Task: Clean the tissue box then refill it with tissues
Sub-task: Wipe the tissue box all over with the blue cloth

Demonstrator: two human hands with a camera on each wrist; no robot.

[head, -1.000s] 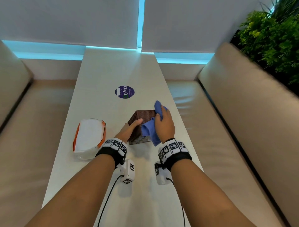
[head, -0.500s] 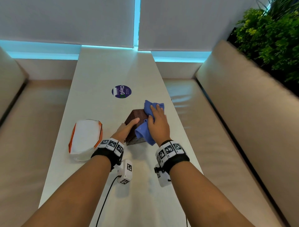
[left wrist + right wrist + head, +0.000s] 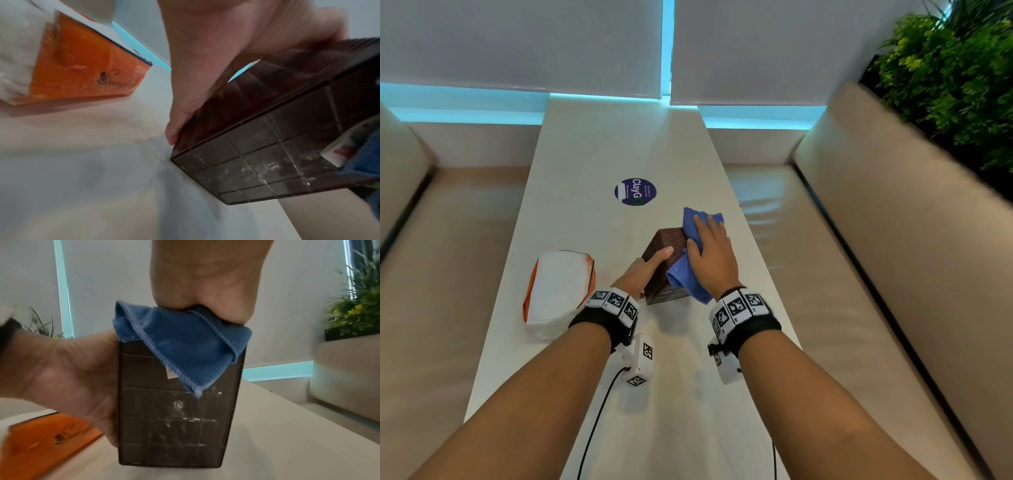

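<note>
The dark brown ribbed plastic tissue box (image 3: 666, 253) stood on one of its narrow sides on the long white table (image 3: 592, 154), its gridded, dust-smeared underside (image 3: 176, 410) turned toward the person. The left hand (image 3: 645, 270) held the box against its left face: the palm lay flat on the ribbed wall with the fingers curled round its near lower edge and the thumb up along the top corner (image 3: 205, 68). The right hand (image 3: 714, 253) lay spread on top of the box, fingers fairly straight, pressing a folded blue microfibre cloth (image 3: 690, 274) onto the upper face. One corner of the cloth hung down from under the heel of that hand, over the gridded underside (image 3: 185, 350), and another fold stuck out beyond the fingertips. Just to the left of the gripping left hand, apart from the box, lay a soft white pack of tissues in clear wrap with orange ends (image 3: 560, 287). Beyond both hands, a round dark-blue sticker (image 3: 635, 192) lay on the tabletop.
</note>
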